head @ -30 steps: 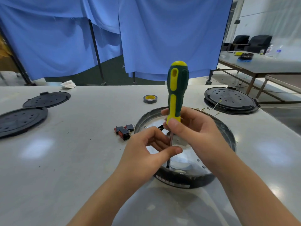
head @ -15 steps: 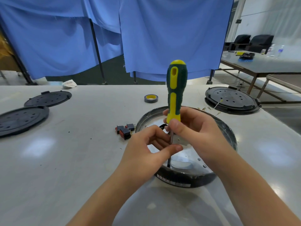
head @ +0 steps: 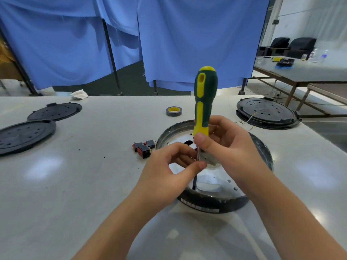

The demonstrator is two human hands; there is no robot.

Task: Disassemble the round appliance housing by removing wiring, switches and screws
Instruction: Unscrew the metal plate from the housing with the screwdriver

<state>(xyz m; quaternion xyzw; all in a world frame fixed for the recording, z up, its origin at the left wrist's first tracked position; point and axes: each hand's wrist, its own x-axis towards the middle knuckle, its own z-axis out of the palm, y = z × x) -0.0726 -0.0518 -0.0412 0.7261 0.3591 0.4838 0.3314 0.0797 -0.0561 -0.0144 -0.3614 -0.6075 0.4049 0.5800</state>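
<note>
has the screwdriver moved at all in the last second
No. The screwdriver still stands upright in the round housing, its handle top against the same blue curtain hem.

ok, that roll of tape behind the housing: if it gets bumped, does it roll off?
Probably not: the tape roll lies flat on its side on the table, so it should slide, not roll. It looks small and hollow, so likely light and easy to knock along. The glossy tabletop probably gives it little grip.

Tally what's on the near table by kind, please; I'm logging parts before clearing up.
Black perforated round covers: 3
Round appliance housing: 1
Screwdriver: 1
Tape roll: 1
Red-and-black switches: 3, as far as the cluster shows
Total: 9
</note>
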